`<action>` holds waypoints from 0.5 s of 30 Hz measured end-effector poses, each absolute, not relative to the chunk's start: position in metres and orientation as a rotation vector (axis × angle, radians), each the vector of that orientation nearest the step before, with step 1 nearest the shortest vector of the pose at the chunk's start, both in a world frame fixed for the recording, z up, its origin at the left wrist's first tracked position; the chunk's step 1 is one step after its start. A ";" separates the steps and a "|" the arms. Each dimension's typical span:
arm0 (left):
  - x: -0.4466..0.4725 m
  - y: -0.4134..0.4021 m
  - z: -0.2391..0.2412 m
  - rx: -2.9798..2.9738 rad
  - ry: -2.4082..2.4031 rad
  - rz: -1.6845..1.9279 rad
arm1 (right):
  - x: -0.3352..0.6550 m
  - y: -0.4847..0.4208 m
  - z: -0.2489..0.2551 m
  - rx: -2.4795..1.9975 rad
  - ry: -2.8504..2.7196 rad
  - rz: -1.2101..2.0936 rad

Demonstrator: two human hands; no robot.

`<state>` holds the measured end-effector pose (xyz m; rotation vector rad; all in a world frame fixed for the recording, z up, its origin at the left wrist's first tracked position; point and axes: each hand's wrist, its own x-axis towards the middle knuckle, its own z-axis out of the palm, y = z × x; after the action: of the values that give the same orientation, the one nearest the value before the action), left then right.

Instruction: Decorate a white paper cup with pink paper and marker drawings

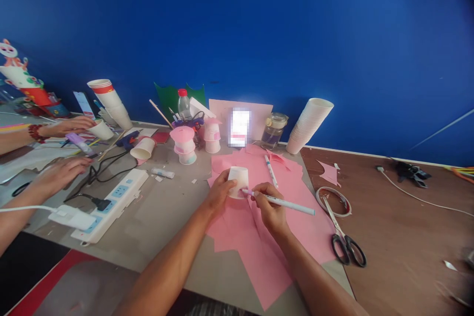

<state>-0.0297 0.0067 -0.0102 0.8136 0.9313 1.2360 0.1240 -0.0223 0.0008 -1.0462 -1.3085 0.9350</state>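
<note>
The white cup (pixel 238 177) is near the middle of the frame, in the left hand (pixel 222 191), above the pink paper (pixel 266 266). The cup could turn or slip, I think, because only one hand holds it and its side is round and smooth. The long pen (pixel 292 204) has its tip right by the cup's low right side, so a small bump could make a stray line. I cannot tell if the tip touches the cup. If the pen slides past the edge, it might mark the paper or a left finger. Squeezing too hard could dent the cup, since it looks thin.

The left arm (pixel 181 252) comes up from the bottom of the frame and leans right. Its fingers pinch the cup from the left, with the thumb across the near side. The fingers behind the cup are hidden. The right arm (pixel 309 271) comes from the lower right and leans left. The right hand (pixel 272 210) is bent in, and its fingers pinch the pen near the tip. The pen's back end points right, toward the scissors (pixel 343 235), but stays apart from them.
</note>
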 end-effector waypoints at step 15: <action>-0.030 0.006 -0.010 0.814 0.955 1.231 | 0.126 -0.022 0.002 -1.041 -1.317 0.904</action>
<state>-0.0298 0.0063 -0.0096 0.8141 0.9546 1.2312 0.1256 -0.0218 0.0016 -1.0407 -1.3167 0.9036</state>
